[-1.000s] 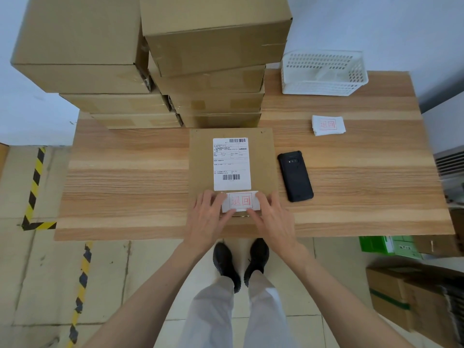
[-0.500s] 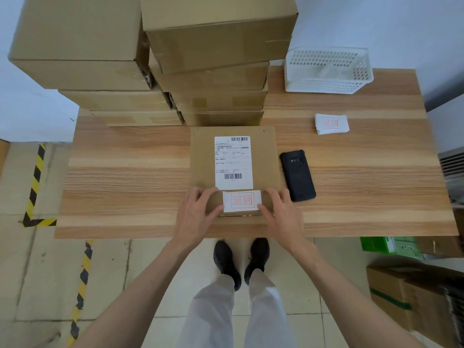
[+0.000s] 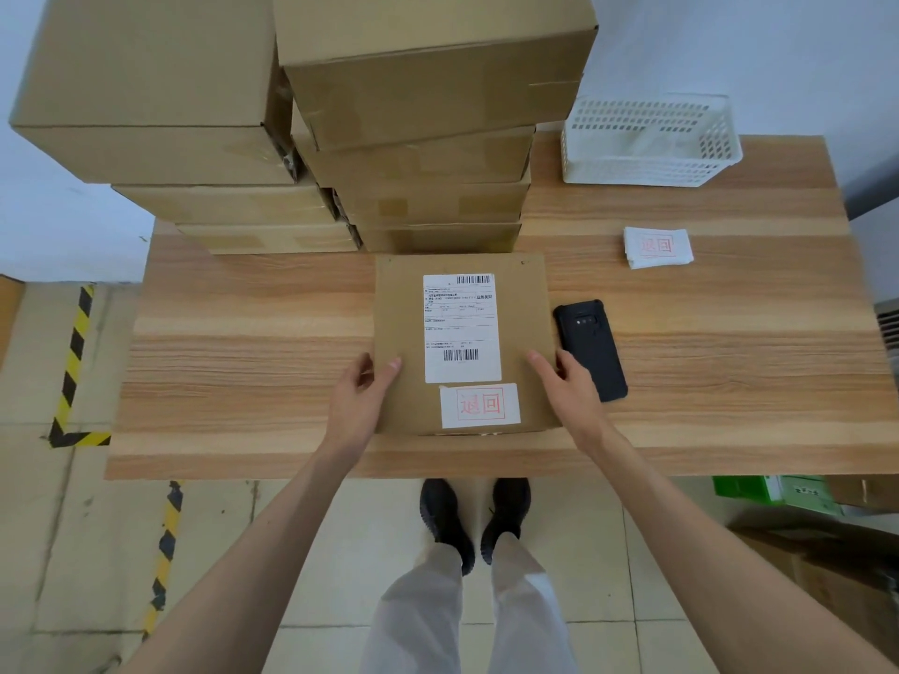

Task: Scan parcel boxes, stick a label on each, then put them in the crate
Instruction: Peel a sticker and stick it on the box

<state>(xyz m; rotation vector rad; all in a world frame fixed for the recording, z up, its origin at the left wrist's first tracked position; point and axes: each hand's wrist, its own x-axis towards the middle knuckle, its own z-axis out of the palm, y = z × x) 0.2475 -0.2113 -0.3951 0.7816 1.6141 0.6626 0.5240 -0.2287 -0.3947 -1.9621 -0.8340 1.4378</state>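
Note:
A flat brown parcel box (image 3: 404, 304) lies on the wooden table (image 3: 243, 357) in front of me. On its top sit a white shipping label (image 3: 462, 323) and, just below it, a white sticker with red print (image 3: 479, 405). My left hand (image 3: 362, 401) grips the box's left edge, thumb on top. At the right edge, my right hand (image 3: 566, 386) grips the same way. A black handheld scanner (image 3: 591, 347) lies beside the box on the right, close to my right hand. The white plastic crate (image 3: 647, 143) stands at the table's far right.
Two tall stacks of cardboard boxes (image 3: 146, 90) (image 3: 428, 80) fill the table's far left and middle. A small pile of red-print stickers (image 3: 657, 246) lies right of the parcel. On the floor at lower right are cartons (image 3: 827, 566) and a green box (image 3: 749, 488).
Both hands have left the red-print sticker, which stays stuck to the box, and moved outward to grip the box's left and right edges.

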